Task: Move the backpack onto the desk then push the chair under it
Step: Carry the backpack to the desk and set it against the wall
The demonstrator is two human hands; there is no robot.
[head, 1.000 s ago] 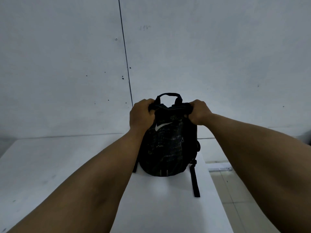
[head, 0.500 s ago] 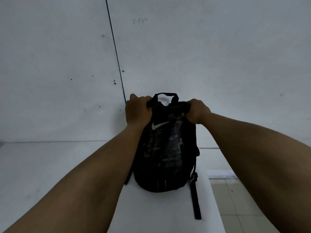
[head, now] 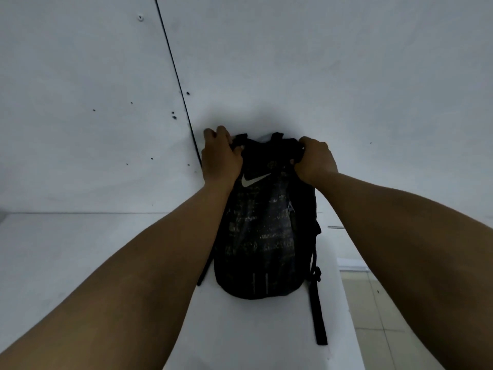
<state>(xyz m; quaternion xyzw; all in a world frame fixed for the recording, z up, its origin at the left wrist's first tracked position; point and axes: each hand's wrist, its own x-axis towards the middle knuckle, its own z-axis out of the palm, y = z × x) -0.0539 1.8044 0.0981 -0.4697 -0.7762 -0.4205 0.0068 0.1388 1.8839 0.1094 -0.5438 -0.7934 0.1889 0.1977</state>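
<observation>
A black backpack (head: 264, 236) with a white swoosh logo stands upright on the white desk (head: 80, 263), leaning against the wall near the desk's right end. My left hand (head: 220, 158) grips the backpack's top left corner. My right hand (head: 314, 161) grips its top right corner. A black strap (head: 318, 316) trails from the bag's right side along the desk top. The chair is not in view.
A white wall (head: 293, 76) with a dark vertical seam (head: 176, 81) rises right behind the desk. The desk's right edge runs just right of the bag. Beyond it lies tiled floor (head: 373, 303).
The backpack has gone farther back on the desk, up against the wall, with both hands still holding its top. The view has closed in on the bag.
</observation>
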